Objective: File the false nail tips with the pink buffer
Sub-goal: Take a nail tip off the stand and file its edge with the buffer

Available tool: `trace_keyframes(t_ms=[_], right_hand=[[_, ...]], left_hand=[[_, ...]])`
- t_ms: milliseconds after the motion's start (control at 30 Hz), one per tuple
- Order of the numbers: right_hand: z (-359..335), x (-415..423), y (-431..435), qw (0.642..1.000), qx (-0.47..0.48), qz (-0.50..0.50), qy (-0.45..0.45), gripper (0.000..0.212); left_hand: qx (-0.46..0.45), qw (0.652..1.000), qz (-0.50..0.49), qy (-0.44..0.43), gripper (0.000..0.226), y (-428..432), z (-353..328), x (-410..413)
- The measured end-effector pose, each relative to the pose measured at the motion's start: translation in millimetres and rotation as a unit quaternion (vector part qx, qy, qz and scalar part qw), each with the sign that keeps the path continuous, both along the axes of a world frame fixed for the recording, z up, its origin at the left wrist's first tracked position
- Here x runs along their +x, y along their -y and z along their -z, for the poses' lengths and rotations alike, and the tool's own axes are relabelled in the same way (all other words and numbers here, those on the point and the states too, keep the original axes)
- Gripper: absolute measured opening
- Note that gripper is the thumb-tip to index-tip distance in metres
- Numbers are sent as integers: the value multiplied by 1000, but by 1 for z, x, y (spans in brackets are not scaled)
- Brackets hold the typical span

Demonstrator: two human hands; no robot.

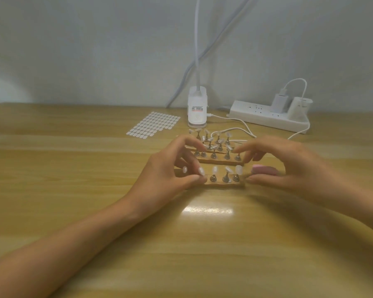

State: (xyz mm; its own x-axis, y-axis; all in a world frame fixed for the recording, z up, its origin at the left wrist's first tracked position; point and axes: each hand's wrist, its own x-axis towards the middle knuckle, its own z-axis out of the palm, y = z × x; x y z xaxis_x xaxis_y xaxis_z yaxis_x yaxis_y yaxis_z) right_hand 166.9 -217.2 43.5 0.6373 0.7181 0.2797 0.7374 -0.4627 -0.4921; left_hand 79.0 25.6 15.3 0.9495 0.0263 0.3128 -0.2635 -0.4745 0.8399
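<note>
- Steadying the near wooden strip (222, 186) seems to be the step in hand. The left hand (168, 171) pinches the left end of this strip between its thumb and curled fingers. The hold should be firm, so that the strip does not slide on the table (73, 168) during filing.
- The right hand (289, 166) is curved over the other end. Its thumb touches the right end of the strip, and its fingers reach forward above the second strip (220, 161). It cannot be told whether this hand grips something or only rests there.
- The pink buffer (265, 169) is in the hollow between the right thumb and the right fingers, just beside the right end of the near strip. It looks like a small pink block with rounded ends, and the fingers hide its far part.
- To do the step well, the right hand should probably take the buffer by its long sides, leaving one flat face free.
- The nail tips (238, 169) are pale and half clear. Each sits on a small metal stand (225, 179), some upright and some a little tilted. Two are just beside the left fingertips and three stand between the two hands.
- They look thin and light, so gentle strokes seem safer. Hard pressure may tip a stand or knock a tip off.
</note>
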Motion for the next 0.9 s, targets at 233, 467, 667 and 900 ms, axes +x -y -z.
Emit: trace_keyframes(t_ms=[233,467,667,900], right_hand=[[16,-14,-13,996,82,-14,-41,55],[19,-16,-21,995,93,-9,-24,64],[20,-21,-27,992,124,-11,-17,60],[24,-22,-26,990,133,-29,31,63]], left_hand=[[-6,1000,17,-17,49,-12,-2,-9],[-49,998,5,-34,47,-23,-1,-10],[-67,997,26,-35,45,-21,1,-11],[-59,997,33,-27,45,-19,1,-10]])
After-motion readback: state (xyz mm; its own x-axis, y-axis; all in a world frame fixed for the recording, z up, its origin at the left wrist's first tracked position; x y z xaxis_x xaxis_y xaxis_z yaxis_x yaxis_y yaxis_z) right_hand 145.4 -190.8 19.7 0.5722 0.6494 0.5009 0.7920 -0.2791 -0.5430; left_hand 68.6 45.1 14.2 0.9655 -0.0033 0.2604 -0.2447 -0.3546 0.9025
